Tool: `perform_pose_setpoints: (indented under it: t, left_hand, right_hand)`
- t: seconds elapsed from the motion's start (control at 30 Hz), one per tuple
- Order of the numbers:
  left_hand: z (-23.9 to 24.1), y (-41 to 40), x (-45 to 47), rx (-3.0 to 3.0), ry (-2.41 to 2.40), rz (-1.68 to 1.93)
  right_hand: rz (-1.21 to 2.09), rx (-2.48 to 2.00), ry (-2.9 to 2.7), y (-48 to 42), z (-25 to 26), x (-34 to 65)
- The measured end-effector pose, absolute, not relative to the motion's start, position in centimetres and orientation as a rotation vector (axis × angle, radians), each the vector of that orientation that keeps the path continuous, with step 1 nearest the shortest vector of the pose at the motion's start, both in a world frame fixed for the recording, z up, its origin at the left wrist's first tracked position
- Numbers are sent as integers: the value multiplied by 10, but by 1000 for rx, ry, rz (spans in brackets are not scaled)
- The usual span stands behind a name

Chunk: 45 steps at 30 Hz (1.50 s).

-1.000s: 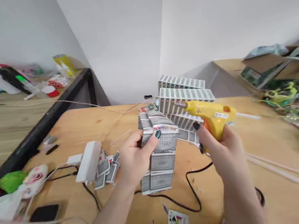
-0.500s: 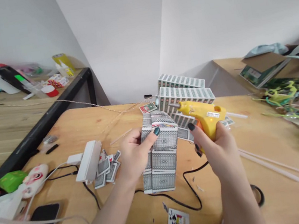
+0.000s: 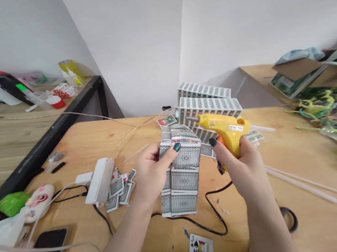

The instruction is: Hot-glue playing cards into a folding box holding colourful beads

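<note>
My left grip [image 3: 152, 172] pinches the card panel [image 3: 183, 181] — my right grip [image 3: 248, 169], round the glue gun [image 3: 223, 125], edges nearer that panel, narrowing the working gap.

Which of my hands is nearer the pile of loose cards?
Left. The left hand, gripping the card structure, is just right of the loose cards; the right hand, holding the yellow glue gun, is much farther right.
</note>
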<state>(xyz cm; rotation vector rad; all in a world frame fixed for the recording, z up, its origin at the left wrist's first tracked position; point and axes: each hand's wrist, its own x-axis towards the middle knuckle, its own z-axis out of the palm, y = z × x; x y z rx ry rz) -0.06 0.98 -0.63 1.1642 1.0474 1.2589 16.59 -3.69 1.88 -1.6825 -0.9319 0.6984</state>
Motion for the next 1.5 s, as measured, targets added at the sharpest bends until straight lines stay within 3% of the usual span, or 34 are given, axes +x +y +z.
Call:
perform_pose_setpoints:
  t: [0.43, 0.83, 1.13, 1.5]
  left_hand:
    - [-8, 13, -2, 1207, 992, 1200]
    - [-2, 11, 0, 1131, 850, 1203]
    - [4, 10, -16, 2000, 1019, 1058]
    - [2, 9, -14, 2114, 1180, 1166]
  right_hand:
    - [692, -1693, -944, -34, 13, 170]
    - [977, -1437, -935, -29, 5, 162]
    - [933, -1482, -926, -29, 7, 155]
    - [936, -1386, -852, -29, 7, 154]
